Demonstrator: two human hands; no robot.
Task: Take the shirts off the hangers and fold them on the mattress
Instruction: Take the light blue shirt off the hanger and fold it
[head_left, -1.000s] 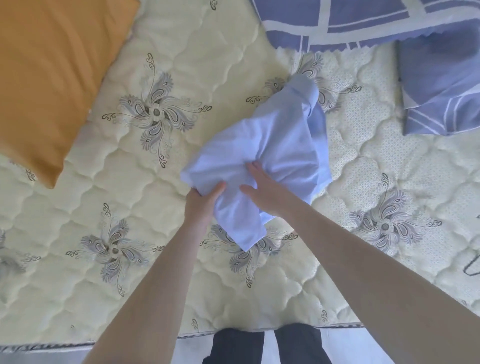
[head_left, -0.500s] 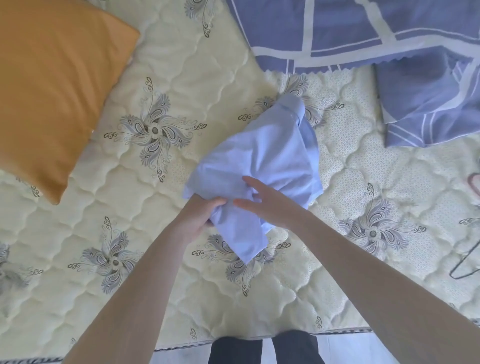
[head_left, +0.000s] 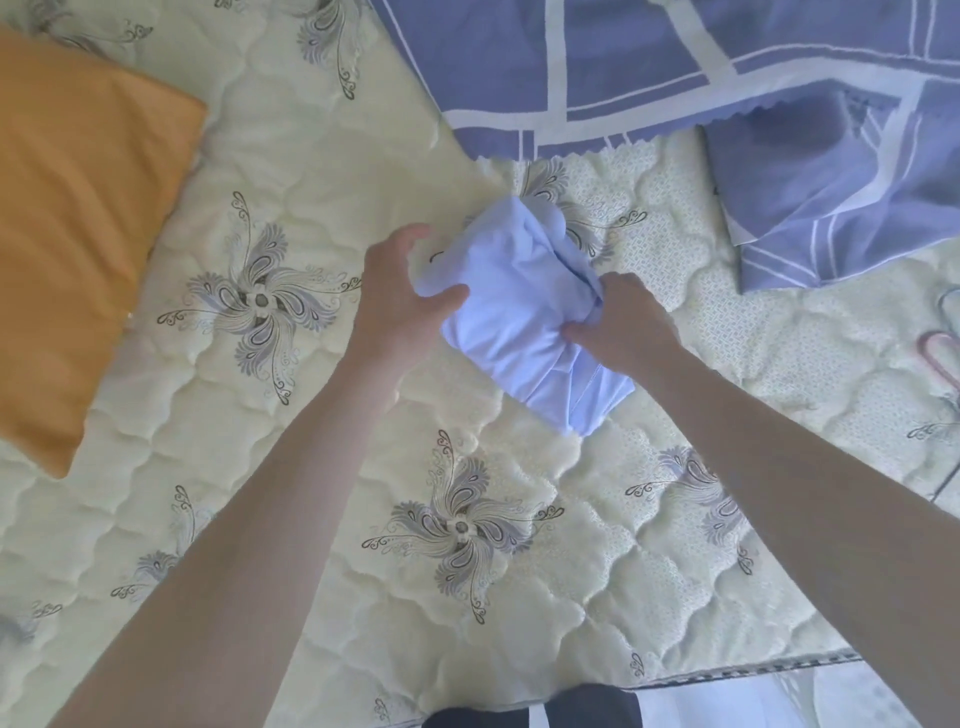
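A pale blue shirt (head_left: 519, 312) is bunched into a loose bundle over the middle of the cream quilted mattress (head_left: 311, 166). My left hand (head_left: 397, 301) grips its left edge, thumb on top of the cloth. My right hand (head_left: 623, 325) pinches its right side, with folds gathered under the fingers. A hemmed corner of the shirt hangs toward me below my right hand. At the right edge of the mattress lie a pink hanger (head_left: 937, 353) and a thin dark hanger (head_left: 948, 480), both cut off by the frame.
An orange pillow (head_left: 78, 234) lies at the left. A blue-and-white checked duvet (head_left: 675, 67) covers the far side, with a matching crumpled piece (head_left: 841, 197) at the right. The mattress's near edge (head_left: 727, 670) runs along the bottom, by my dark trouser legs.
Both hands moved apart to opposite sides of the shirt and took hold of it. The shirt is gathered into a tighter bundle, farther from me and slightly to the right.
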